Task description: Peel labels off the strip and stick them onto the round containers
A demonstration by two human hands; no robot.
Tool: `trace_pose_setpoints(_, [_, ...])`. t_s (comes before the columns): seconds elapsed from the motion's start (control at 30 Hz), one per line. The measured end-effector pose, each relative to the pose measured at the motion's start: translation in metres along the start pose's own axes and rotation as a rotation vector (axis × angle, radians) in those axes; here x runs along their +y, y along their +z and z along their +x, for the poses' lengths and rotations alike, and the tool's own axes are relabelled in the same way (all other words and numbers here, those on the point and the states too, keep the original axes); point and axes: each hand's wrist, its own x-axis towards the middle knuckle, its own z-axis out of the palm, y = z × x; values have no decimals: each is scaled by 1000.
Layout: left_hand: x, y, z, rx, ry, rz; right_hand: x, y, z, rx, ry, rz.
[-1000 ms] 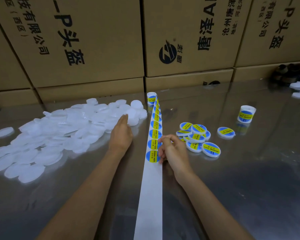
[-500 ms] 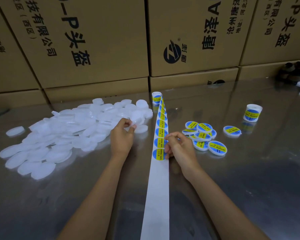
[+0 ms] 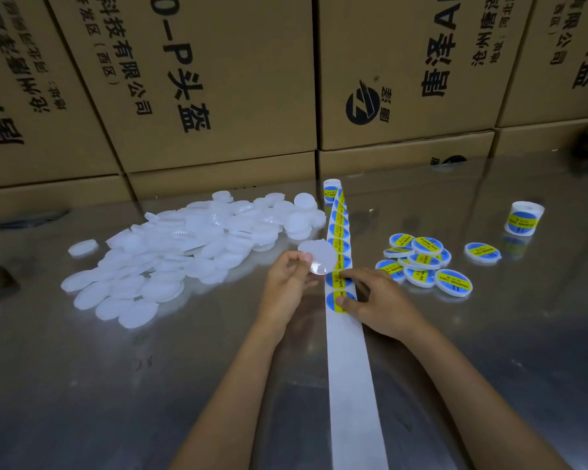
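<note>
We see the left hand [image 3: 291, 278] raised just above the shiny metal table [image 3: 116, 385], its fingers pinched on the edge of a round translucent white plastic container [image 3: 316, 256], held beside the long white backing strip [image 3: 348, 361]. The right hand [image 3: 375, 301] lies low over the strip, forearm angled in from the right, thumb and forefinger closing on the nearest round blue-and-yellow label [image 3: 336, 301]. A heap of plain white containers [image 3: 184, 249] sits to the left, a cluster of labelled containers [image 3: 421, 262] to the right, and brown cardboard boxes [image 3: 218, 79] stand behind.
</note>
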Motion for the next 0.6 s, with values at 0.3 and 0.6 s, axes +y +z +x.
trace_pose_setpoints(0.3, [-8, 14, -2, -124, 65, 104, -3, -2, -10, 25, -34, 49])
trace_pose_setpoints(0.6, [-10, 11, 0, -109, 31, 211, -5, 0, -11, 51, -20, 71])
